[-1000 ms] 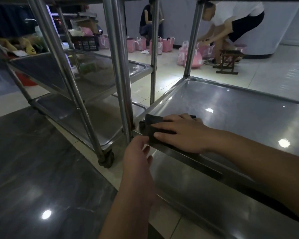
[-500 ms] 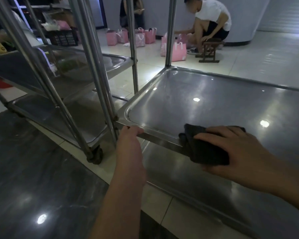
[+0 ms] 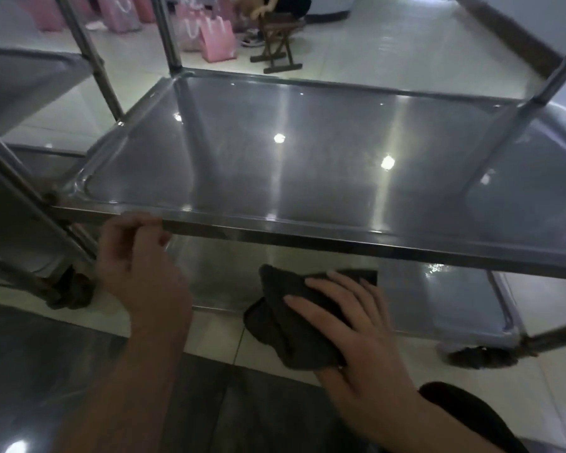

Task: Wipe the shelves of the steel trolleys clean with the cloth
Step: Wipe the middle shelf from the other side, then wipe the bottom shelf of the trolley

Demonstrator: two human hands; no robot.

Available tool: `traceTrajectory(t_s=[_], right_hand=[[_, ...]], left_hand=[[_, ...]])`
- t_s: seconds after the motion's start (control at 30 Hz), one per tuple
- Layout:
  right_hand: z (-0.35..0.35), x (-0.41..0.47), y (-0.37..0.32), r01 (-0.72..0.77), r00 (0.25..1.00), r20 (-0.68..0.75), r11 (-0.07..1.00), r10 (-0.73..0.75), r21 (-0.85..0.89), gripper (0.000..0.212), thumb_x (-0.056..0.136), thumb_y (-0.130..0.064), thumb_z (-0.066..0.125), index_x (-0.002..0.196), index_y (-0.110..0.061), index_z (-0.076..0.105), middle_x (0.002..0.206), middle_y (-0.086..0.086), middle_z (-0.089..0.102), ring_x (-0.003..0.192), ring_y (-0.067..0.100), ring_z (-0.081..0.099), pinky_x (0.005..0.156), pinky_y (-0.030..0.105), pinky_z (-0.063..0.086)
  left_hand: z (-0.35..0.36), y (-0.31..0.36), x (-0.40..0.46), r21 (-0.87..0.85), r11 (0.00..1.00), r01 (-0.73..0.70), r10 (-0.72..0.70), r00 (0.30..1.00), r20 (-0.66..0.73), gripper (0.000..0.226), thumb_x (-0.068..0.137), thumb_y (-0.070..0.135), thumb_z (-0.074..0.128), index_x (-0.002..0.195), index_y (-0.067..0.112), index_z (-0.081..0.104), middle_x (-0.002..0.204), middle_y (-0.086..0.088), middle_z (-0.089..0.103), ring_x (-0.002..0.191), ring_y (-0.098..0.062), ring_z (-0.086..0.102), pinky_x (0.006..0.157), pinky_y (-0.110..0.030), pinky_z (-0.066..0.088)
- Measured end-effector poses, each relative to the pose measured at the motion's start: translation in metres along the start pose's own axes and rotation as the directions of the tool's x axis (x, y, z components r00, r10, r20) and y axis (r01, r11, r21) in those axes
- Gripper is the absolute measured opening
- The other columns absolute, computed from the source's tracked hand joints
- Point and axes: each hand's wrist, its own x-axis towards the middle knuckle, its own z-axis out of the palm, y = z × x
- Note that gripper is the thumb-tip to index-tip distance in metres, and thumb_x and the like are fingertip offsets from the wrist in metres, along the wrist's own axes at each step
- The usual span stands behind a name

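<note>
The right hand [image 3: 350,325] lies flat on the dark cloth [image 3: 294,318], fingers straight and spread, pressing it onto the near edge of the trolley's bottom shelf [image 3: 438,302]. The cloth is bunched up and part of it hangs over that edge toward the floor, around 6 o'clock in the view. No curl in those fingers, so it's a press, not a grab.

The left hand [image 3: 138,266] is over at about 8 o'clock, fingers curled up around the front rim of the middle shelf [image 3: 307,152], close to its near-left corner. Looks like a proper hold on the rim.

The middle shelf is shiny steel with ceiling lights reflecting off it as bright dots and streaks. Upright posts [image 3: 170,34] stand at its corners. A second trolley [image 3: 27,80] sits just beside it at 9 to 10 o'clock.

Up at 12 o'clock, on the pale tiled floor, there are pink bags [image 3: 216,40] and a small wooden stool [image 3: 278,40], with a person [image 3: 285,4] partly in view beside it. Near me the floor is dark polished tile [image 3: 46,371].
</note>
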Motion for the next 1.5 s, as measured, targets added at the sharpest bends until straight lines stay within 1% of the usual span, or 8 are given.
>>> traceTrajectory(t_s=[0.1,0.2,0.5,0.9,1.07,1.2,1.37,1.5], right_hand=[[0.029,-0.014,0.012,-0.371,0.928,0.146,0.859,0.341,0.353,0.039,0.090,-0.042,0.056,0.128,-0.048,0.051,0.123,-0.022,0.059,0.113,0.000,0.056,0.097,0.025,0.042],[0.057,-0.026,0.038,-0.756,0.524,0.531,0.076,0.666,0.650,0.020,0.092,-0.034,0.065,0.111,-0.032,0.070,0.104,0.000,0.075,0.096,0.019,0.071,0.091,0.039,0.056],[0.060,-0.026,0.099,-0.440,0.171,0.640,-0.523,0.749,0.730,0.028,0.092,-0.028,0.066,0.112,-0.009,0.065,0.092,0.015,0.076,0.075,0.030,0.074,0.054,0.037,0.059],[0.011,-0.063,0.148,-0.420,0.024,0.594,-0.532,0.804,0.736,0.035,0.094,-0.002,0.051,0.128,0.004,0.050,0.114,0.025,0.064,0.088,0.036,0.064,0.059,0.044,0.050],[-0.009,-0.055,0.231,-0.662,-0.018,0.237,-0.189,0.971,0.725,0.039,0.090,0.000,0.054,0.128,-0.008,0.049,0.112,0.018,0.064,0.093,0.037,0.063,0.072,0.052,0.053],[-0.018,-0.078,0.280,-0.884,0.282,-0.336,0.379,0.899,0.274,0.043,0.088,-0.017,0.049,0.126,-0.035,0.057,0.106,-0.001,0.066,0.100,0.029,0.062,0.084,0.038,0.048],[-0.005,-0.110,0.324,-0.873,0.429,-0.166,0.360,0.888,-0.328,0.049,0.087,-0.011,0.051,0.129,-0.037,0.053,0.130,0.005,0.061,0.121,0.032,0.054,0.108,0.061,0.033],[0.035,-0.111,0.311,-0.874,0.411,-0.119,0.353,0.904,-0.335,0.058,0.095,-0.022,0.050,0.149,-0.035,0.033,0.159,0.003,0.028,0.149,0.029,0.013,0.116,0.062,0.007]], left_hand=[[0.001,-0.007,-0.017,0.100,0.990,-0.104,0.074,0.960,0.269,0.021,0.083,0.001,0.053,0.077,0.018,0.063,0.066,0.008,0.058,0.062,-0.009,0.055,0.060,-0.018,0.047],[0.000,-0.021,-0.037,0.230,0.962,-0.148,0.022,0.880,0.474,0.026,0.084,0.006,0.057,0.075,0.030,0.066,0.061,0.009,0.060,0.053,-0.001,0.052,0.049,-0.012,0.042],[0.001,-0.095,-0.122,0.643,0.676,-0.361,-0.498,0.420,0.759,0.032,0.092,0.025,0.062,0.122,0.035,0.062,0.119,0.024,0.058,0.116,0.002,0.051,0.089,-0.006,0.034],[0.031,-0.116,-0.225,0.406,0.885,-0.227,-0.398,0.081,0.914,0.049,0.093,0.033,0.053,0.140,0.035,0.041,0.132,0.018,0.044,0.119,0.001,0.042,0.097,-0.016,0.038],[0.044,-0.165,-0.225,0.406,0.872,-0.272,-0.404,0.069,0.912,0.052,0.095,0.026,0.057,0.144,0.027,0.042,0.142,0.007,0.043,0.129,-0.007,0.040,0.106,-0.027,0.035],[0.045,-0.201,-0.210,0.315,0.755,-0.575,-0.378,0.011,0.926,0.060,0.087,0.024,0.061,0.144,0.019,0.043,0.148,-0.003,0.041,0.137,-0.022,0.033,0.110,-0.025,0.023],[0.055,-0.230,-0.182,0.249,0.592,-0.767,-0.409,-0.020,0.912,0.067,0.087,0.033,0.059,0.148,0.022,0.033,0.152,-0.003,0.032,0.140,-0.023,0.022,0.112,-0.032,0.020],[0.072,-0.237,-0.163,0.259,0.577,-0.775,-0.415,-0.004,0.910,0.068,0.088,0.032,0.058,0.150,0.021,0.033,0.152,-0.005,0.034,0.140,-0.026,0.028,0.113,-0.036,0.025]])
